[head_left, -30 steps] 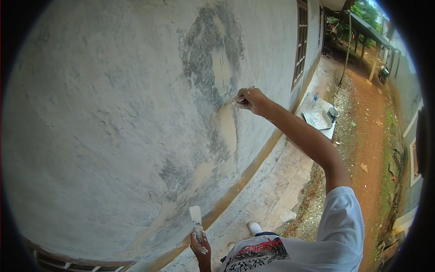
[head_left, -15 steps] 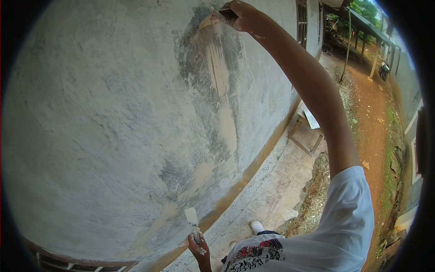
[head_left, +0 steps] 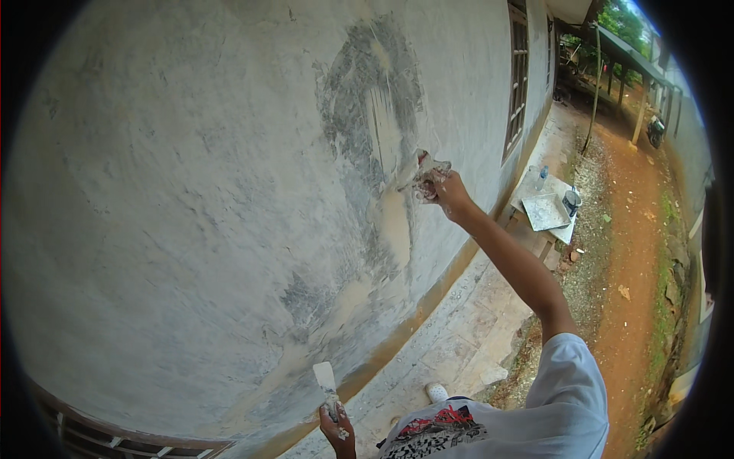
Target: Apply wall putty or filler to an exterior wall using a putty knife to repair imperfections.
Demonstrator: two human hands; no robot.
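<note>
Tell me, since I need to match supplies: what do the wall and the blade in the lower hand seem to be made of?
The wall looks like cement render, matt and rough, with dark grey damp-looking patches and pale filler streaks. The blade, held in the left hand, seems thin metal, pale and coated with filler. The right hand presses a smeared tool to the wall; its material cannot be told.

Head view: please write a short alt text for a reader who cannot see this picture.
A person's right hand presses a putty knife against a grey, patchy outside wall, beside a pale streak of filler. The left hand, low down, holds a second putty knife upright. To the right, a tray and a small bucket stand beside a red dirt path.
</note>
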